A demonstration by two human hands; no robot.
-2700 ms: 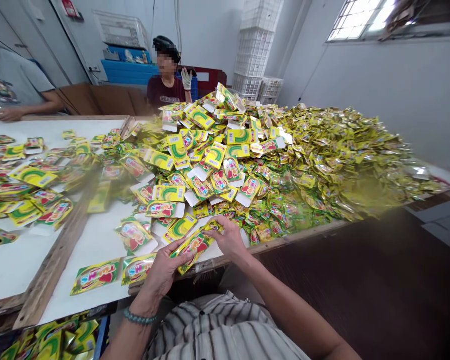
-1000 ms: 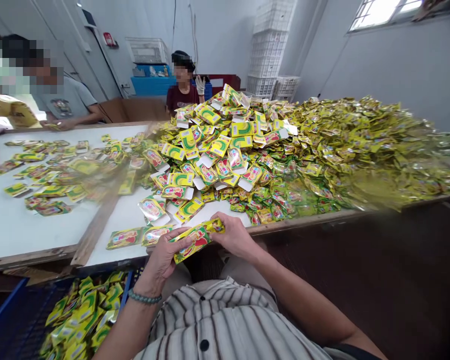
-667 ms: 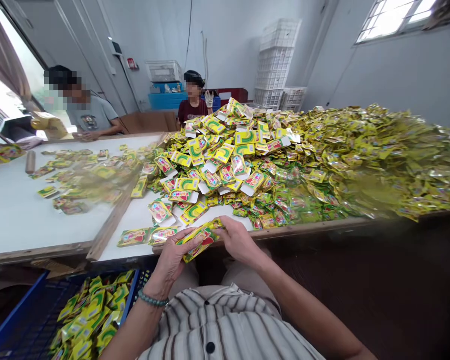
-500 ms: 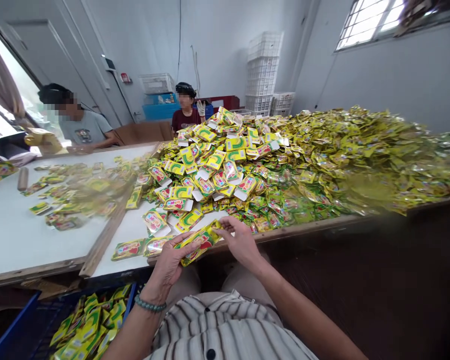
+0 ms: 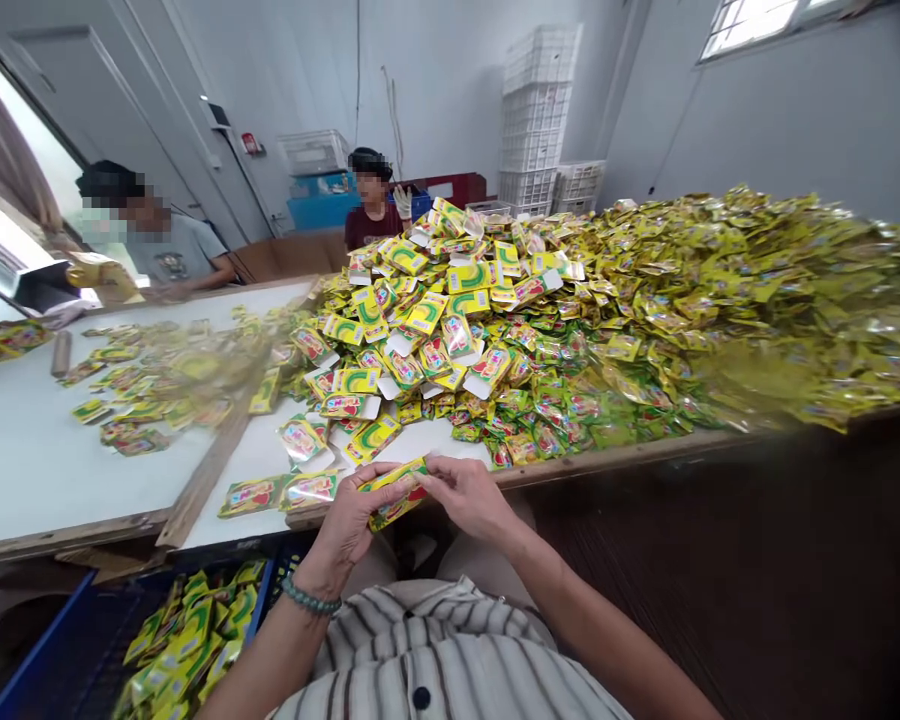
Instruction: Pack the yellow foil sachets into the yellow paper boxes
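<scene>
Just in front of the table edge, my left hand grips a small yellow-and-green printed box with red print on its face. My right hand is closed on the box's right end, thumb on the front. Fingers cover both ends, so I cannot tell whether the end flap is closed. On the table left of the hands lie two flat printed packs. Beyond them rises a pile of similar boxes, several with white flaps standing out. Small shiny sachets surround that pile.
A large heap of yellow sachets covers the table's right side. A wooden strip divides the table at left. Below, a blue crate contains filled-looking yellow packs. Two co-workers sit across the table. White crates are stacked behind.
My right hand has moved slightly left and down and now wraps further over the box's right end. The box is more covered by fingers. The camera view has shifted a little.
</scene>
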